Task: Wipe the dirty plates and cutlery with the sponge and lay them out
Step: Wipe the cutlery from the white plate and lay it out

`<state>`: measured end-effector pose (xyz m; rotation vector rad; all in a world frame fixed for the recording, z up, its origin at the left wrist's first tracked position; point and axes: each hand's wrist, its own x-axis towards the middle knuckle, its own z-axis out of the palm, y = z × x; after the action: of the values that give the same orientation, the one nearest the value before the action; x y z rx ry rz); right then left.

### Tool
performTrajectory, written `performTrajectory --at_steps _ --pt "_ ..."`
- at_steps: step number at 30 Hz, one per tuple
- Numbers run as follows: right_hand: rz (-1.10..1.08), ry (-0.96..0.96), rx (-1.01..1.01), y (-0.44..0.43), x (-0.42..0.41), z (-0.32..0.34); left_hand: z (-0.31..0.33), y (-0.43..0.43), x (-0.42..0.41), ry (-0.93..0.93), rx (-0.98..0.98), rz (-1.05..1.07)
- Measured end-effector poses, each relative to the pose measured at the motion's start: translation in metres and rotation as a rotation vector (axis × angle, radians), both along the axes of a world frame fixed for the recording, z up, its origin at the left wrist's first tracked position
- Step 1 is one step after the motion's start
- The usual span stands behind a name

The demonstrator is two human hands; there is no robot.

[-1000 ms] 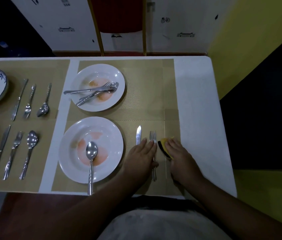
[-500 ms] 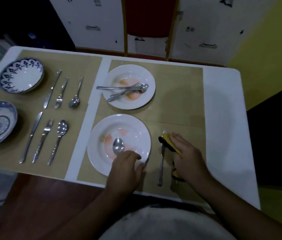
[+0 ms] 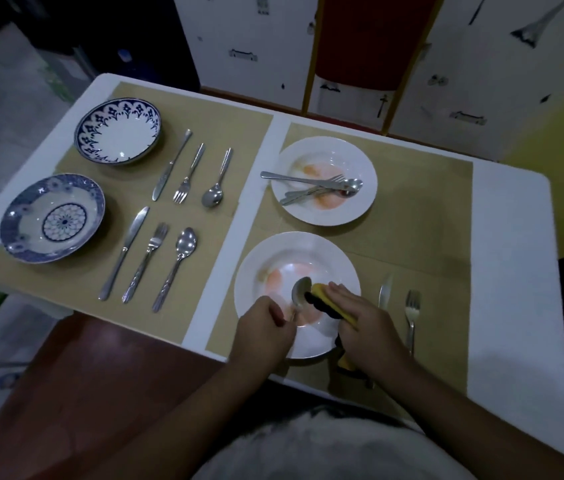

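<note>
A white plate (image 3: 273, 258) smeared with orange stands near the table's front edge. Over it my left hand (image 3: 265, 332) holds a spoon (image 3: 300, 291) by the handle, bowl raised. My right hand (image 3: 365, 320) grips a yellow and black sponge (image 3: 322, 299) and presses it against the spoon's bowl. A knife (image 3: 385, 292) and a fork (image 3: 412, 313) lie on the mat just right of this plate. Behind it a second dirty white plate (image 3: 342, 216) carries a fork, spoon and knife (image 3: 311, 188) crossed on top.
On the left mat sit two blue-patterned plates (image 3: 117, 131) (image 3: 52, 218) and two laid-out rows of knife, fork and spoon (image 3: 188, 174) (image 3: 149, 258). A bare white strip of table (image 3: 515, 271) runs along the right. A red chair (image 3: 370, 39) stands behind the table.
My left hand has moved from the fork to the near plate and lifted the spoon. My right hand has carried the sponge left from the mat onto the spoon's bowl. The view shifted.
</note>
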<state>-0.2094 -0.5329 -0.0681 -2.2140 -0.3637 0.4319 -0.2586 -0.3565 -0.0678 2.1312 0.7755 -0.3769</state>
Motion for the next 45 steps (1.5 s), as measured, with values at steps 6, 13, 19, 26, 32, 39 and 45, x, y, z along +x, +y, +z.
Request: performTrajectory --at_steps 6,13,19,26,32,39,45 --pt "0.103 -0.223 0.041 0.021 0.005 0.016 0.029 0.01 0.007 0.131 -0.757 0.384" --pt "0.387 -0.303 -0.179 0.028 0.018 -0.014 0.029 0.022 0.001 0.199 -0.987 0.496" --pt "0.059 -0.117 -0.067 0.045 0.03 0.009 0.032 0.039 0.012 0.196 -0.955 0.412" --pt "-0.048 -0.139 0.071 0.048 0.019 0.031 0.024 0.038 0.005 0.141 -0.695 0.269" --pt "0.35 -0.335 -0.064 0.055 -0.002 0.022 0.031 0.031 0.006 0.118 -0.815 0.369" --pt "0.105 -0.136 -0.133 0.041 0.031 0.023 0.027 0.032 -0.009 0.119 -0.867 0.327" --pt "-0.302 0.09 0.006 0.022 0.028 0.022 0.032 0.025 -0.001 0.076 -0.745 0.277"
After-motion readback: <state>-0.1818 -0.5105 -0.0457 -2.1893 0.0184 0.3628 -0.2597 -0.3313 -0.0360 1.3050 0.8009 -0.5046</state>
